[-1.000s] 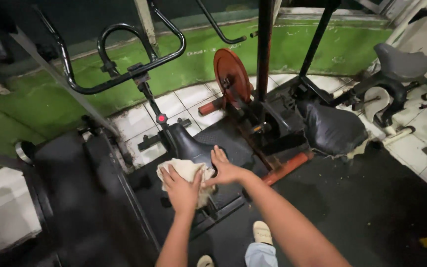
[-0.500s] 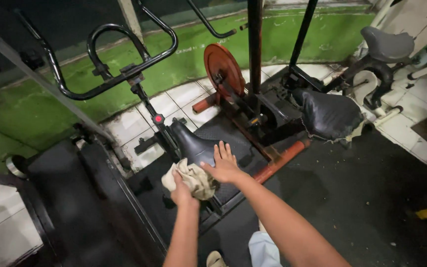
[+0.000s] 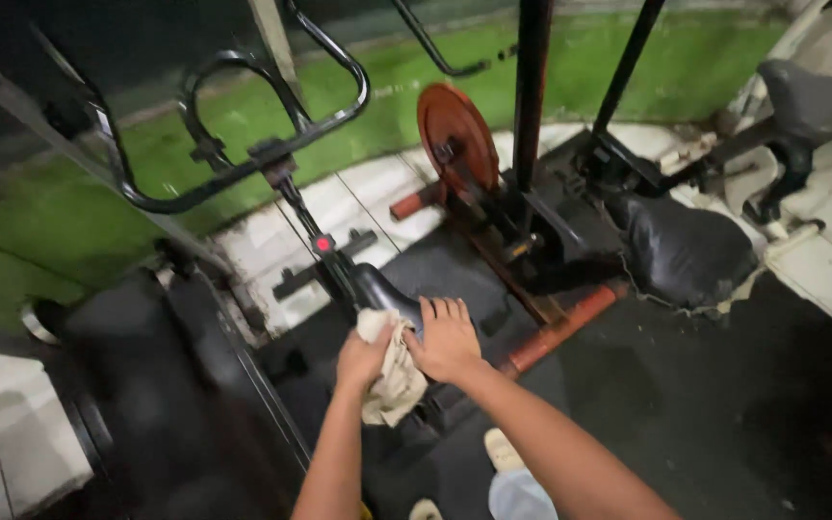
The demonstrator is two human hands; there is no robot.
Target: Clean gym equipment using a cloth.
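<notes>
Cloth: crumpled, pale, on black seat pad.
Left hand: fingers clenched around cloth.
Right hand: fingers released, flat on pad.
Method: brace pad; press firm, overlapping strokes.
Nearby: red weight plate.

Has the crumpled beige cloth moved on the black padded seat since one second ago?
Yes. The crumpled beige cloth slid off the black padded seat top, toward the person.
</notes>
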